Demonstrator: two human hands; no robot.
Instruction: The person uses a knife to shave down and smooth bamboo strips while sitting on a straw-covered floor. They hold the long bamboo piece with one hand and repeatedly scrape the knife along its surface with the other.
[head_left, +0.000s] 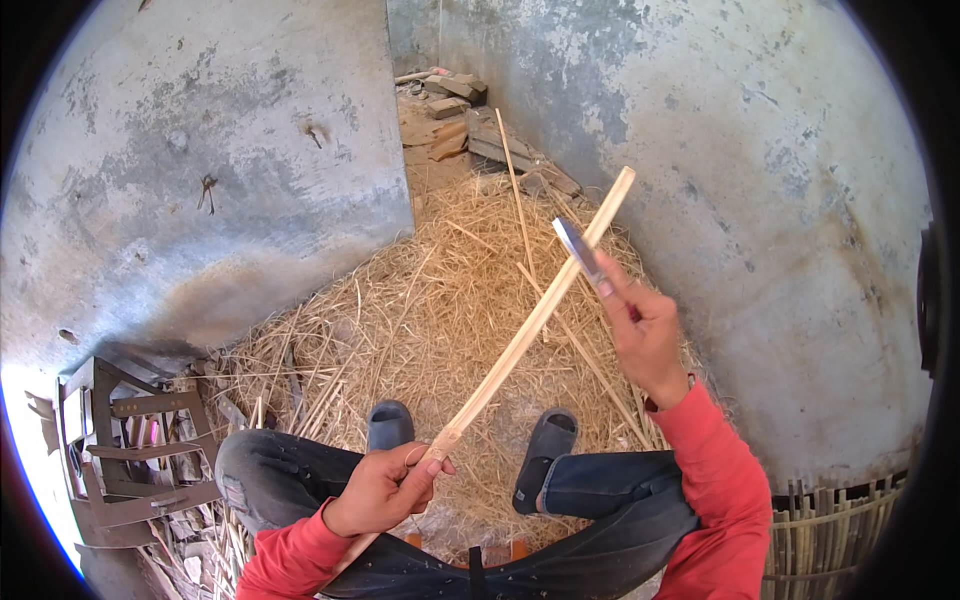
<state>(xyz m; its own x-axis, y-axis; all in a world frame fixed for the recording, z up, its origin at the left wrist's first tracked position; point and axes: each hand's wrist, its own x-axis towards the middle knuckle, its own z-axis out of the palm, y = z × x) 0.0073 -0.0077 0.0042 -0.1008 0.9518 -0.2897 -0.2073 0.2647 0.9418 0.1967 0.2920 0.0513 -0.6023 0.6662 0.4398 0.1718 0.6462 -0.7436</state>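
A long pale strip of split bamboo (510, 355) slants from beside my left thigh up to the right. My left hand (385, 488) is closed round its lower part, near a node. Farther up, my right hand (643, 325) grips a knife (577, 250). The knife's short metal blade lies across the strip near its far end, and its handle is mostly hidden in my fingers. Both arms are in red sleeves.
Shavings (450, 260) cover the floor, with loose thin strips (515, 190) among them. Bricks (455, 90) lie at the back. A broken chair frame (140, 440) stands left, a slatted basket (835, 535) right. Worn walls (750, 200) rise on both sides. My sandalled feet (548, 450) are below.
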